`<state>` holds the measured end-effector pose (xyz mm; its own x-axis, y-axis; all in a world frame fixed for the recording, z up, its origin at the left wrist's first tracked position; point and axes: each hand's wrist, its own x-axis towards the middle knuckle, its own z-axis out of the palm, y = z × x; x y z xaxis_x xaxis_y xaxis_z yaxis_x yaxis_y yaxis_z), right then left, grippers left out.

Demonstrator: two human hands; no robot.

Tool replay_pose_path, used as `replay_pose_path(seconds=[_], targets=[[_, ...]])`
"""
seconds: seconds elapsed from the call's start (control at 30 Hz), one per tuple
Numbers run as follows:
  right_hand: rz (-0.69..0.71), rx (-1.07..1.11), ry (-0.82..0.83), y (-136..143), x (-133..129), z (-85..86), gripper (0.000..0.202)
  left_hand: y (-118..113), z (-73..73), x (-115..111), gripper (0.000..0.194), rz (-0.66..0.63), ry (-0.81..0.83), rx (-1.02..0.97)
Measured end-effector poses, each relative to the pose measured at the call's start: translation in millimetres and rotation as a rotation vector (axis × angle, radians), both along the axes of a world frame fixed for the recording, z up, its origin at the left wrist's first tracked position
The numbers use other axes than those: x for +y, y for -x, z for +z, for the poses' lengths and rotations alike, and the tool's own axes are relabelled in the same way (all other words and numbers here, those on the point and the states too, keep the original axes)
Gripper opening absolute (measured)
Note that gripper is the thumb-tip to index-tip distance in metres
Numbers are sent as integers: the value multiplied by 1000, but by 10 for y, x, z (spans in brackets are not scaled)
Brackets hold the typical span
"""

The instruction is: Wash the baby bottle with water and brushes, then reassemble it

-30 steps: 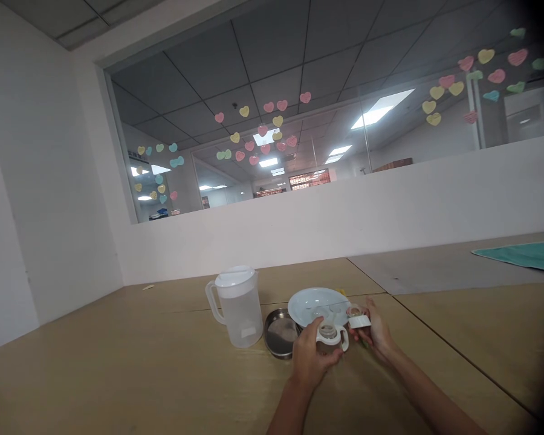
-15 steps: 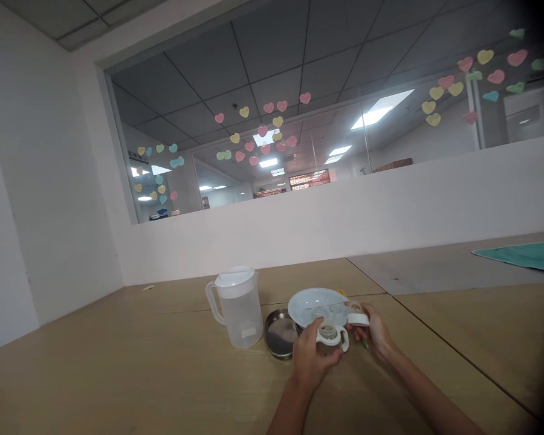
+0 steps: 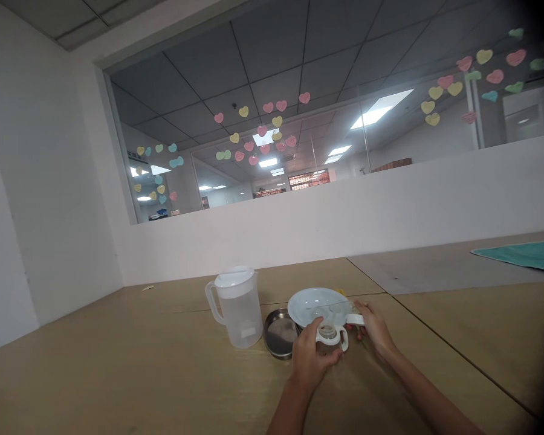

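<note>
My left hand is wrapped round a small clear jar with a white collar and handle; its mouth faces up, uncovered. To the right, my right hand grips a white lid by its far side, apart from the jar. Just behind both hands stands a pale blue bowl with clear items inside. A round metal tin lies left of the jar, partly behind my left hand.
A translucent pitcher with a white lid stands left of the tin. A teal cloth lies at the far right of the wooden table. A white wall with a window rises behind.
The white lid has tilted in my right hand, so its side now faces me rather than its ring-shaped opening. My left hand and the jar have hardly moved.
</note>
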<state>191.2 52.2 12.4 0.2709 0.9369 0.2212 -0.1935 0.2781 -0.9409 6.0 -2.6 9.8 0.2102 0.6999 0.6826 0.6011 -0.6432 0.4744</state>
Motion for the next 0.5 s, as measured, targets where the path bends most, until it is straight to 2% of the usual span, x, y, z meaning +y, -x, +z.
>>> replay_pose_path(seconds=[0.13, 0.5], targets=[[-40, -60, -3, -5, -17, 19, 53, -5, 6, -13, 66, 6, 3, 0], [72, -42, 157, 20, -5, 50, 52, 7, 1, 5, 67, 4, 4, 18]])
